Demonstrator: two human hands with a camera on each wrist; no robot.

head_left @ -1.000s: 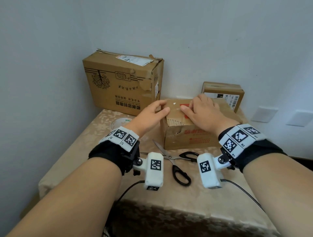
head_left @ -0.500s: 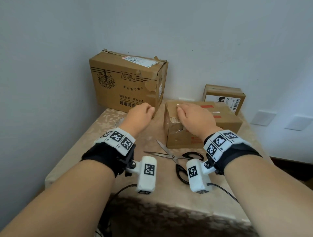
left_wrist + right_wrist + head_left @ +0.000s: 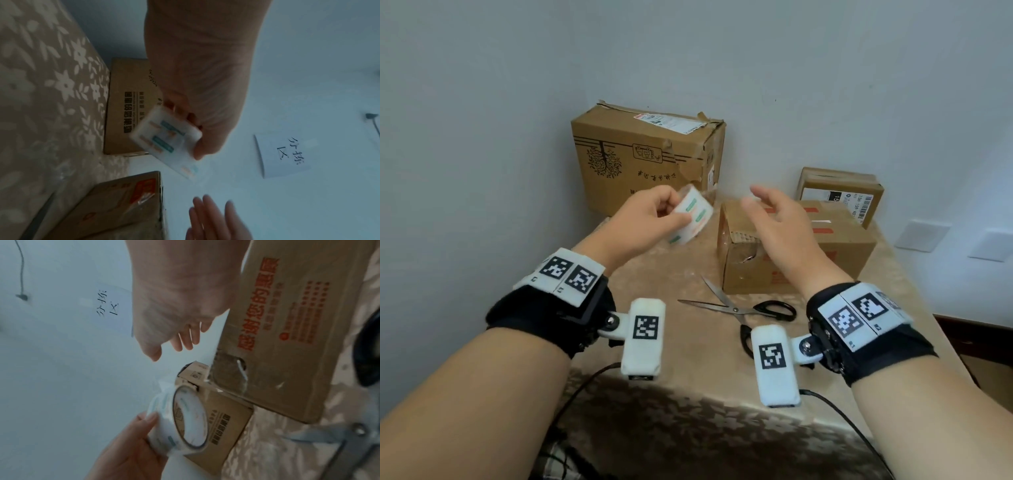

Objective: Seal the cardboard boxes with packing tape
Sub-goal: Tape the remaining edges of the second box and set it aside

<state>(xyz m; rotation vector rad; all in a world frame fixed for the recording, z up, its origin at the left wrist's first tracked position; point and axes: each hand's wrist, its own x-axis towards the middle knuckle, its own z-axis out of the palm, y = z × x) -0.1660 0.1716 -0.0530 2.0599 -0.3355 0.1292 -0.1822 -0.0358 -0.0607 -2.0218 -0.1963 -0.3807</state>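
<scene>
Two hands hover: left hand [image 3: 640,219] grips tape roll [image 3: 690,219]; right hand [image 3: 779,228] spread above box edge [image 3: 736,236].

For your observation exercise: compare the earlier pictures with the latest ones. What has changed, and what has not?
Both hands left the middle box. The left hand now grips the tape roll, lifted off the table; the right hand hovers open beside it. The scissors and all three boxes stayed put.
</scene>
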